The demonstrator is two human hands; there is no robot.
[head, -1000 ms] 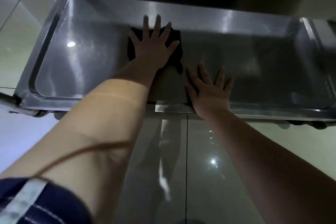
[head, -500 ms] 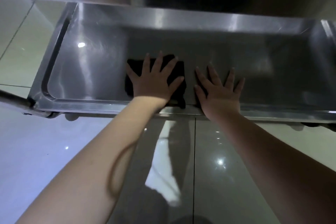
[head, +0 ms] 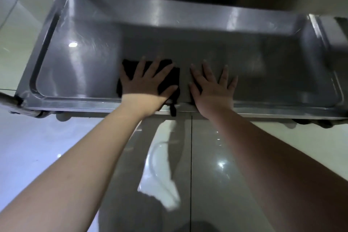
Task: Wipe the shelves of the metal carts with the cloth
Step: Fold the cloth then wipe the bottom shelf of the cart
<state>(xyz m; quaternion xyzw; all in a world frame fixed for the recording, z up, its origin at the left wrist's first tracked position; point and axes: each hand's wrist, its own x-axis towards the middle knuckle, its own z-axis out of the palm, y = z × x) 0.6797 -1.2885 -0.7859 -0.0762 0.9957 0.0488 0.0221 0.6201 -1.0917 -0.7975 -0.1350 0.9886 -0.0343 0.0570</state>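
**A:** Standing right beside them. What does the head view show?

**B:** Both hands are flat on the metal cart's shelf (head: 79, 66). The left hand (head: 145, 83) is palm-down on the black cloth (head: 168, 79), with its fingers (head: 140, 68) spread wide and straight, pressing rather than pinching.

**A:** And where's the cloth, exactly?

**B:** It's under the left fingers. It shows in the gaps between them and sticks out on the thumb side. A little tail of it hangs over the shelf's near lip, just below the thumb.

**A:** Right hand?

**B:** The right hand (head: 212, 88) is bare on the steel just beside the cloth's edge, heel on the front lip. Its fingers (head: 207, 71) are spread too, holding nothing. Beyond all the fingertips the shelf runs back to its raised rear wall. Glossy floor tiles (head: 216, 156) sit under the forearms.
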